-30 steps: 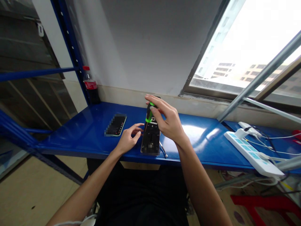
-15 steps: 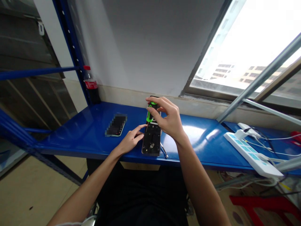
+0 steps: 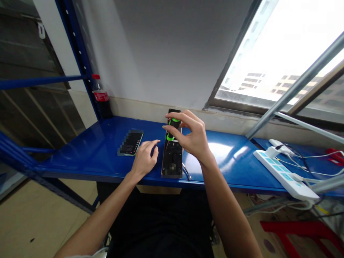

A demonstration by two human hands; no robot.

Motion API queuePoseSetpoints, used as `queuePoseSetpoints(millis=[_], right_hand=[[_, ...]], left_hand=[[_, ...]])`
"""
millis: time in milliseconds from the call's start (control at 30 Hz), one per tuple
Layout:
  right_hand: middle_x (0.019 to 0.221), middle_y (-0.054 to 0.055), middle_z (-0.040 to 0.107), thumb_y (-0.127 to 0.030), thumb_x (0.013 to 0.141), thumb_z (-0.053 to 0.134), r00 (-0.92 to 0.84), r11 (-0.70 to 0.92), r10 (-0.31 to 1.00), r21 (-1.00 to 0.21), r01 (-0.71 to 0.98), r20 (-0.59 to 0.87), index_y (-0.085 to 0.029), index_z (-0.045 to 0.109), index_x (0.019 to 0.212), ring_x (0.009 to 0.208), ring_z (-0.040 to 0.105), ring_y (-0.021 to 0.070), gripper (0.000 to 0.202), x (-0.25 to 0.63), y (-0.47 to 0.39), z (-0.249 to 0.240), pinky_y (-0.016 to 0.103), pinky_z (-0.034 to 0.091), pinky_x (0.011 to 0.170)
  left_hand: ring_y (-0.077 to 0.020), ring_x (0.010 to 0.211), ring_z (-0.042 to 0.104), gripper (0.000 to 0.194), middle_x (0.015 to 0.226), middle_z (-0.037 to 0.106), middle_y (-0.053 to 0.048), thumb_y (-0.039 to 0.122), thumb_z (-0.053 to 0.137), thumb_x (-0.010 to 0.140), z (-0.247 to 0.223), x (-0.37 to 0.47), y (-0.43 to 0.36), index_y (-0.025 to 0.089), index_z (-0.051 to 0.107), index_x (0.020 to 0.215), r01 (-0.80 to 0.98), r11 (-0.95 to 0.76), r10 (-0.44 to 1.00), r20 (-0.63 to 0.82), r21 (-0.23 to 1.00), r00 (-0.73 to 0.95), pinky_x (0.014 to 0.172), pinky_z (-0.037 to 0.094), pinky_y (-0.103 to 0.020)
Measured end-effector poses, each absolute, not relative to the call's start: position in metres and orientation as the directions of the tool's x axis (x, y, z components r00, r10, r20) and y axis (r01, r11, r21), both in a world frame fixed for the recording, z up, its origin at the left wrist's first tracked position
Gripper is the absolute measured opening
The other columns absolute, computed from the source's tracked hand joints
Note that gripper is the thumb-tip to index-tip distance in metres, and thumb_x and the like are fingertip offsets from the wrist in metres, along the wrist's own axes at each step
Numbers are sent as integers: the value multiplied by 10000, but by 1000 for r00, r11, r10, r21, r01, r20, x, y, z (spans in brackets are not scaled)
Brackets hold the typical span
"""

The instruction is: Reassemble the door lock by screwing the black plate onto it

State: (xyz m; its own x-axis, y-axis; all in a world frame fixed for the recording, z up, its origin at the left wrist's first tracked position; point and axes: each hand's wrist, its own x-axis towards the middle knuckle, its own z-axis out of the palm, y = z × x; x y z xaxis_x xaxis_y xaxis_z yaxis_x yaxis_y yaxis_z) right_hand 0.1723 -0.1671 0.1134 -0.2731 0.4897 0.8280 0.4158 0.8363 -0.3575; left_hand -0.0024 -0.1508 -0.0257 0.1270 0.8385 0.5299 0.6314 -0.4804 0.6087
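Observation:
My right hand (image 3: 191, 134) grips a green-and-black screwdriver (image 3: 170, 134) between thumb and fingers, its handle tilted over the far half of a long, flat black device (image 3: 172, 157). The device lies lengthwise on the blue tabletop, with screws or small fittings on its face; its exact kind I cannot make out. The screwdriver's tip is too small to see clearly. My left hand (image 3: 145, 157) is open, left of the device and apart from it, beside a smartphone (image 3: 131, 143) whose screen is lit. A thin metal tool (image 3: 186, 171) lies along the device's right side.
A cola bottle (image 3: 102, 98) stands at the back left corner near the blue rack post. A white power strip (image 3: 286, 175) with plugs and cables lies at the right. A grey diagonal bar (image 3: 290, 93) crosses before the window. The blue table's (image 3: 88, 157) front edge is near my lap.
My left hand has drawn back leftward from the device's edge toward the smartphone. The smartphone's screen has lit up. My right hand stays over the device with the screwdriver.

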Motion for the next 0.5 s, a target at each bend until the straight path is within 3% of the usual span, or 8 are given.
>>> queuePoseSetpoints(millis=[100,200,300,400,500], right_hand=[[968,30,685,-308,884,711,-246,826,506,-384,412,827,-234,736,1078,862,636,139,210,173,-164,113,250,552,669],[979,30,687,-306,889,701,-227,822,523,-416,390,821,-232,736,1077,871,639,139,205,176,-163,111,251,557,675],[1085,41,712,-291,928,644,-266,820,553,-457,345,790,-248,697,1212,956,662,151,293,179,-166,109,278,580,763],[1303,45,677,-255,976,545,-332,804,594,-531,266,733,-288,579,1390,1099,667,171,417,182,-169,107,330,588,889],[1165,38,702,-270,945,615,-304,817,572,-497,292,762,-283,644,1313,998,668,163,368,182,-168,104,309,592,816]], left_hand=[[-442,1404,373,392,1440,566,-135,380,479,990,-30,2,-151,239,658,1310,859,-269,794,606,434,-57,1091,343,-693],[-519,1419,312,458,1557,393,-177,455,487,987,-33,5,-148,263,609,1385,907,-193,812,580,375,-67,1030,333,-784],[-439,1430,348,464,1567,349,-172,423,426,1020,-33,6,-144,243,569,1423,882,-327,786,616,340,55,1113,354,-684],[-346,1418,395,435,1514,413,-154,378,370,1045,-33,4,-141,197,618,1352,823,-466,756,630,324,180,1184,355,-557],[-312,1392,428,447,1447,493,-164,377,350,1055,-35,3,-140,143,626,1317,774,-541,763,580,329,286,1197,365,-505]])
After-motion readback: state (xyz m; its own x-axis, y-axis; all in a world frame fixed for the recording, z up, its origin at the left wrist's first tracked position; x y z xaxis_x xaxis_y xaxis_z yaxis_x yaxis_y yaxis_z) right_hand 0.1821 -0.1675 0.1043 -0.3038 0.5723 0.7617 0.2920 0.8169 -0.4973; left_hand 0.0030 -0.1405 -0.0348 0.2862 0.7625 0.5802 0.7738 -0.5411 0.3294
